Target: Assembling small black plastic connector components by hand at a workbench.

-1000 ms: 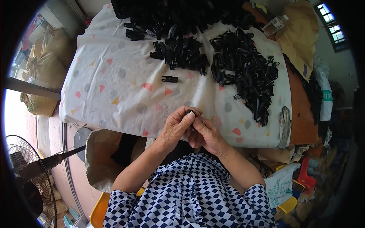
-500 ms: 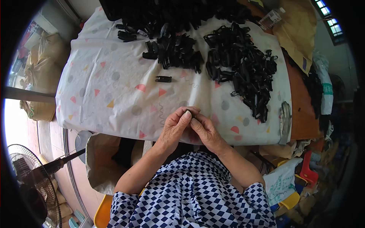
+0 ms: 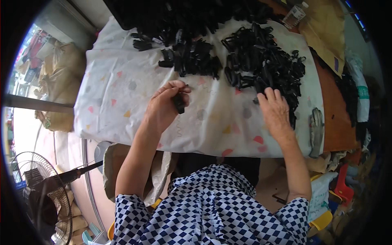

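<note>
Over the middle of the patterned tablecloth (image 3: 108, 87), my left hand (image 3: 165, 102) has its fingers curled around a small black plastic part (image 3: 178, 103). A dark bit also shows by its fingertips, too small to make out. Farther right, my right hand (image 3: 274, 109) reaches to the near side of the right pile of black plastic parts (image 3: 261, 61), its fingers bent and apart at the loose pieces. I cannot see any part gripped in it. A second pile of black parts (image 3: 190, 57) lies beyond my left hand.
A large dark heap (image 3: 171, 16) fills the table's far side. At the right lie a clear bottle (image 3: 295, 15), brown paper (image 3: 324, 32) and a grey glove (image 3: 316, 130). A fan (image 3: 43, 192) and an open sack (image 3: 112, 171) stand to the left, below table level.
My hands were together near the table's front edge and have parted. The left went forward over the spot where a lone black part lay; the right went to the right pile.
</note>
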`<state>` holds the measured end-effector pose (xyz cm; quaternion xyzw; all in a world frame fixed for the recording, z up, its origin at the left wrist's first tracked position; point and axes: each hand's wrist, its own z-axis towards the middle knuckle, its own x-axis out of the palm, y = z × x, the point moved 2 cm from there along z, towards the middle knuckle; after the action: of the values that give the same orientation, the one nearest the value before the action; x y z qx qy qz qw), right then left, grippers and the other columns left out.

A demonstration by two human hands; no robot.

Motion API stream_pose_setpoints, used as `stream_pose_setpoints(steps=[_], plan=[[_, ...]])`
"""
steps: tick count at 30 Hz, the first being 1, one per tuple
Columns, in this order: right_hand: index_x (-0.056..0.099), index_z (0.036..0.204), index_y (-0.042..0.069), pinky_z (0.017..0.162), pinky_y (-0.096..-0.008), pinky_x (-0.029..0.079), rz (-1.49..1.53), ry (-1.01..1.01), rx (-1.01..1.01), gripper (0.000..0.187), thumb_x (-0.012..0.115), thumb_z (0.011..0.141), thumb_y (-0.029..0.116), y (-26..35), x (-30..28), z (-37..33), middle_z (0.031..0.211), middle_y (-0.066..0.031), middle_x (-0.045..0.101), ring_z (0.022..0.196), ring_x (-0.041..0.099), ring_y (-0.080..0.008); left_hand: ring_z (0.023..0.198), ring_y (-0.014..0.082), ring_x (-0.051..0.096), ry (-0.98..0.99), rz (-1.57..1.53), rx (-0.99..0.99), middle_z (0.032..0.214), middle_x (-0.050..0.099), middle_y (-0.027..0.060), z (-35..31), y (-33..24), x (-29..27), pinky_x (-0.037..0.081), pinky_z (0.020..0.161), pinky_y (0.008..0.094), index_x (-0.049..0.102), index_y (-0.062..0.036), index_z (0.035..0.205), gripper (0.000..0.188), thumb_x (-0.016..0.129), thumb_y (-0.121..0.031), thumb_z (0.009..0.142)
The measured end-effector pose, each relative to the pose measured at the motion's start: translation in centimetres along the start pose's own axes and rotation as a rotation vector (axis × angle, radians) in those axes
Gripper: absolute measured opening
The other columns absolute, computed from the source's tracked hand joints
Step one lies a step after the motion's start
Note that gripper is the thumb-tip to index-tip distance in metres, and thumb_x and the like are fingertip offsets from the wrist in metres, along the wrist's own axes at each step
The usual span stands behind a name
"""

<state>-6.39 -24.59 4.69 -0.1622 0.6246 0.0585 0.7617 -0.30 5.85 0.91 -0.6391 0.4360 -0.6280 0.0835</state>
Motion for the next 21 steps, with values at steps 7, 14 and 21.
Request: stream_pose_setpoints(steps=[7,14,21], plan=[[0.058,0.094,0.003,0.073,-0.0341,0.047,0.016,-0.179,-0.1,0.021,0.064,0.074,0.004,-2.3,1.6,0.2,0.098,-0.0082,0.053,0.089,0.053,-0.0235,0.079,0.018,0.055,-0.035,-0.077,-0.103,0.099,0.059,0.0093,-0.1,0.9,1.0,0.047,0.073,0.0318,0.055,-0.0046,0.106,0.017,0.048,-0.012,0.093],[0.053,0.105,0.002,0.072,-0.0285,0.049,0.954,-0.212,0.222,0.022,0.062,0.085,0.0,-1.5,1.3,-1.4,0.093,-0.0057,0.059,0.084,0.059,-0.0169,0.077,0.0214,0.06,-0.287,1.258,0.17,0.092,0.06,0.0083,2.5,-1.2,0.5,0.048,0.067,0.0328,0.059,0.0002,0.097,0.019,0.057,-0.017,0.091],[0.053,0.105,0.0,0.062,-0.022,0.047,1.904,0.105,0.474,0.016,0.057,0.089,-0.001,1.7,1.4,-3.7,0.09,-0.005,0.057,0.072,0.056,-0.0087,0.095,0.0345,0.06,-0.012,2.155,0.367,0.101,0.059,0.0129,3.5,-0.9,-0.2,0.048,0.076,0.0418,0.059,-0.0018,0.097,0.02,0.064,-0.013,0.08]])
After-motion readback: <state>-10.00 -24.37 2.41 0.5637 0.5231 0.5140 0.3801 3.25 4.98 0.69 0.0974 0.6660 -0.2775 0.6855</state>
